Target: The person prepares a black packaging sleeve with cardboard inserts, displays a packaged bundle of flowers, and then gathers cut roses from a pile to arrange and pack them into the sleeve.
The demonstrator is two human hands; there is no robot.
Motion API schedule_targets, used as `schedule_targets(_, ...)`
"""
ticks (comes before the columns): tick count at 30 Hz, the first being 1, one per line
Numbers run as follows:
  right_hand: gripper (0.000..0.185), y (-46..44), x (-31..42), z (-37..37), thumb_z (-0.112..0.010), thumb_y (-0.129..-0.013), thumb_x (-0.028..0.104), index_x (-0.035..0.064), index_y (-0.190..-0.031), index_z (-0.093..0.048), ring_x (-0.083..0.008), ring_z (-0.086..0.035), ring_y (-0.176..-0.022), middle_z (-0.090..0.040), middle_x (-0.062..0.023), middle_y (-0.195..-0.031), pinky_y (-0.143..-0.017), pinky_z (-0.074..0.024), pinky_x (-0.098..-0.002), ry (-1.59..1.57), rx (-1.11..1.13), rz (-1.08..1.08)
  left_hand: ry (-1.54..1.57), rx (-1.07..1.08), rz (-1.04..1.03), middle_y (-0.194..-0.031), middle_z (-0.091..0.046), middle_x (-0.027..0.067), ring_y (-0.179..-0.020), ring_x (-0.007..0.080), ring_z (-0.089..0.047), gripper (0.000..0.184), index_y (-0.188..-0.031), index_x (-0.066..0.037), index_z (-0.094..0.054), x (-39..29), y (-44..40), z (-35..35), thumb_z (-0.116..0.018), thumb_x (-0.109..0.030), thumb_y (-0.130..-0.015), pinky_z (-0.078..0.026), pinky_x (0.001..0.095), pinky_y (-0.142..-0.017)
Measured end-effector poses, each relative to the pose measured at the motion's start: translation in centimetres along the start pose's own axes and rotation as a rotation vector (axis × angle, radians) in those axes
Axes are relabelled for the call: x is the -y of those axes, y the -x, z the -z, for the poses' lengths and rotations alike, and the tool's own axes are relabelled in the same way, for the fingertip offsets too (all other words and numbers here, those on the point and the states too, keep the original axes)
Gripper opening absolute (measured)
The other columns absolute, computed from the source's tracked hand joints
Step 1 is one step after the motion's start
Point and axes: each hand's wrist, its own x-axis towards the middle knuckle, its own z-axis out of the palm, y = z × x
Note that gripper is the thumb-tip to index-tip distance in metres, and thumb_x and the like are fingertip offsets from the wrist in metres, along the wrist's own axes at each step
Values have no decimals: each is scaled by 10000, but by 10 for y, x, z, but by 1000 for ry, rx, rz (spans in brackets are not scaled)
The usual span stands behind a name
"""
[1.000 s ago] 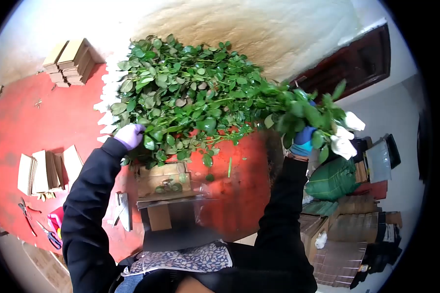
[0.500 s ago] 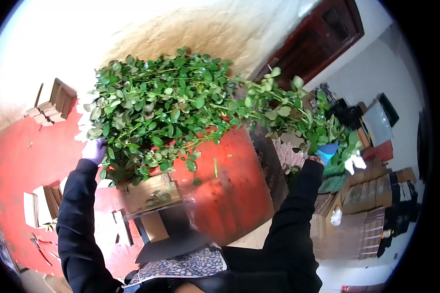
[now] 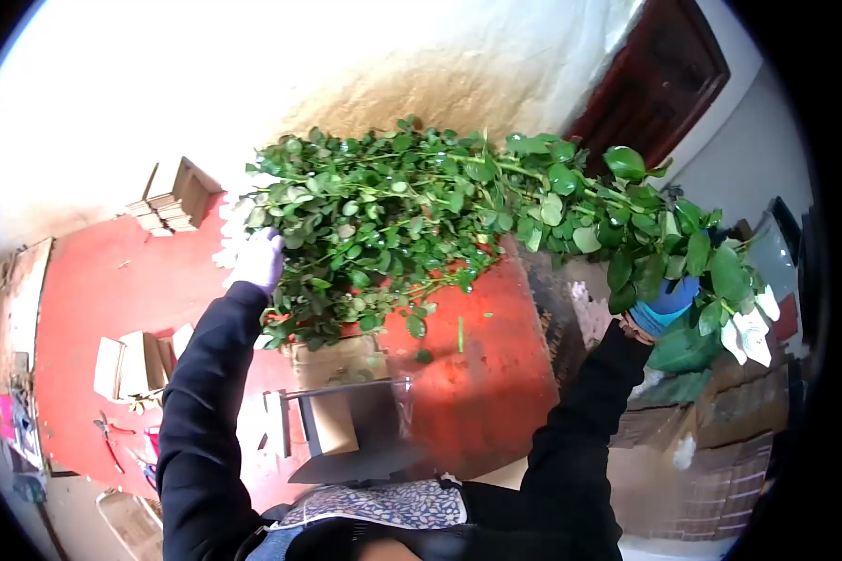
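Note:
A thick heap of leafy green rose stems (image 3: 374, 215) lies across the red table, with white blooms (image 3: 231, 229) at its left end. My left hand (image 3: 260, 259), in a pale purple glove, rests against that end beside the blooms; its fingertips are partly lost among petals and leaves. On the right, my right hand (image 3: 666, 301), in a blue glove, holds long leafy stems with white roses (image 3: 748, 338) at their outer end. Leaves cover most of its fingers. These stems reach from the heap out past the table's right edge.
Folded cardboard pieces (image 3: 173, 196) stand at the table's back left, more cardboard (image 3: 133, 366) nearer the front. Red-handled pruners (image 3: 109, 439) lie at front left. A dark stand with a brown piece (image 3: 332, 423) is close to my body. Stacked cardboard (image 3: 720, 486) fills the lower right.
My right hand has shifted outward to the right, and the stems with white roses look larger and closer. My left hand has moved slightly up along the left end of the heap. The view has turned.

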Motion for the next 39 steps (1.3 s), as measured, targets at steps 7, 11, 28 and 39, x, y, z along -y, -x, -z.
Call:
schedule_targets(7, 498, 26, -9, 15, -395, -991, 427, 148, -1403, -414, -305, -456, -1225, -448, -108, -1405, -1026, -369, -500, -1179, 430, -298, 27, -133, -113, -1289, -570, 120, -1170, 291, -546, 354, -1214, -76, -572, 22, -66, -11, -455, -80, -880, -428, 376, -1004)
schedule_targets(11, 496, 40, -57, 52, -393, -989, 417, 145, -1403, -418, -296, -447, -1239, -445, -101, -1411, -1039, -353, -488, -1073, 117, -346, 136, -56, -160, -1366, -498, 123, -1270, 310, -456, 409, -1282, -73, -511, 27, -104, -38, -470, -67, -875, -353, 405, -1074)
schedule_targets(28, 489, 44, -151, 185, -384, -979, 373, 133, -1402, -431, -260, -407, -1298, -432, -74, -1440, -1092, -283, -440, 1738, 170, -615, -143, 232, -179, -965, -605, 70, -968, 267, -595, 183, -1008, -164, -621, 29, -119, -74, -510, -168, -862, -474, 418, -826)
schedule_targets(39, 486, 1, -88, 229, -378, -973, 345, 125, -1402, -440, -236, -381, -1336, -424, -56, -1459, -1127, -237, -409, 1800, 68, -273, 7, 219, -233, -908, -603, 104, -915, 311, -607, 126, -917, -121, -629, 16, -101, -69, -561, -173, -826, -479, 434, -752)
